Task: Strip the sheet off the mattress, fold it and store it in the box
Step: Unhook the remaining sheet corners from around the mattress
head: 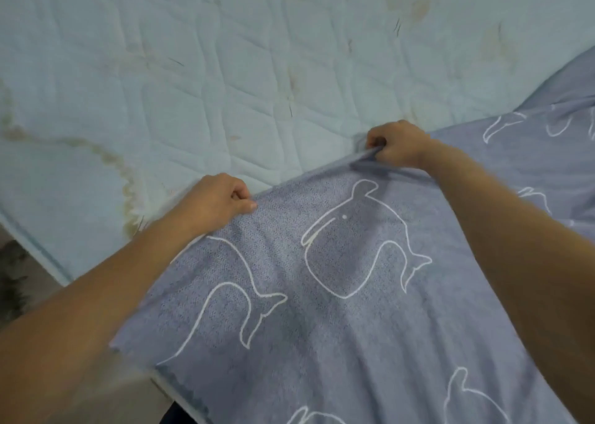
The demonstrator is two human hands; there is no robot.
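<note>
A blue-grey sheet printed with white whale outlines lies across the lower right of the view, partly pulled off a pale quilted mattress. My left hand pinches the sheet's top edge at its left corner. Further right and higher, my right hand is fisted around a bunched part of the same edge. The edge stretches taut between both hands. More of the sheet trails away to the far right. No box is in view.
The bare mattress carries yellowish stains, with a long one near its left edge. The mattress border runs down the left side, and a strip of floor shows beyond it.
</note>
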